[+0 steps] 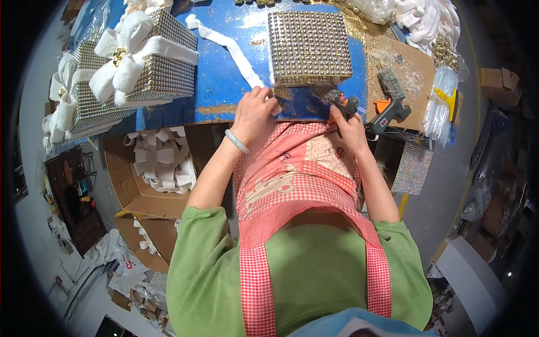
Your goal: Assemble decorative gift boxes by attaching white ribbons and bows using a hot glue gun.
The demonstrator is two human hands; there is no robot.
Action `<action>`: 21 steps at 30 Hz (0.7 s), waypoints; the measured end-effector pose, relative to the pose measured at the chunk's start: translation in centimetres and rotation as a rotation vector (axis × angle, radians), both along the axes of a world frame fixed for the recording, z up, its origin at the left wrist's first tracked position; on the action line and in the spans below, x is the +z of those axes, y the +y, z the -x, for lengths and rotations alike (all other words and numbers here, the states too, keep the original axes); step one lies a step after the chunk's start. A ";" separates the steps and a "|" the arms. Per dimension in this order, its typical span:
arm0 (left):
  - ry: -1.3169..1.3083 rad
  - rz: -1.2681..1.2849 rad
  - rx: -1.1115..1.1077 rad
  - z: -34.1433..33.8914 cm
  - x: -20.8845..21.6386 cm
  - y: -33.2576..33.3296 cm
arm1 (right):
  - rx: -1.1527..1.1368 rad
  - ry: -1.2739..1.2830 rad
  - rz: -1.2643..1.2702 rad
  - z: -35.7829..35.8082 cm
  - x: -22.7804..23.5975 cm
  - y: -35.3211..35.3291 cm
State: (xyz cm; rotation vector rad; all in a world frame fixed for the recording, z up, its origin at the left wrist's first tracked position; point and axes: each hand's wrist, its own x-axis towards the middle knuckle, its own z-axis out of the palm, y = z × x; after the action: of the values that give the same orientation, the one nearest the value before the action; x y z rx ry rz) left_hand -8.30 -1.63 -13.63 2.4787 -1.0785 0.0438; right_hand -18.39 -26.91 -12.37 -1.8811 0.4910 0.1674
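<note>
My left hand (255, 114) is at the table's front edge, its fingers closed on the near end of a white plush ribbon (229, 46). The rest of that ribbon trails away across the blue tabletop (222, 84). My right hand (350, 130) grips a dark glue gun (349, 105), whose nozzle end points left, just below a box. This box (309, 45), covered in rows of silver-gold studs, sits in front of me, just beyond both hands. The glue gun's tip is hard to make out.
Finished studded boxes with white bows (119, 53) stand at the left. A second glue gun (387, 114) with an orange trigger lies on cardboard at the right, near clear glue sticks (441, 104). Below the table, a carton (126, 174) holds white bows (163, 160).
</note>
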 end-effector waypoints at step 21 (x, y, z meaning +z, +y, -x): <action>0.025 -0.143 -0.104 -0.8 -0.6 -0.5 | 0.040 -0.069 0.109 -0.4 0.8 0.5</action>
State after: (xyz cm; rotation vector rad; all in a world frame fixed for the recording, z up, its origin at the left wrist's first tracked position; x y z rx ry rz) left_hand -7.49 -2.12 -14.24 2.5363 -1.2380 -0.0990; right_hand -18.03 -26.37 -11.60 -1.9967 0.4226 0.1036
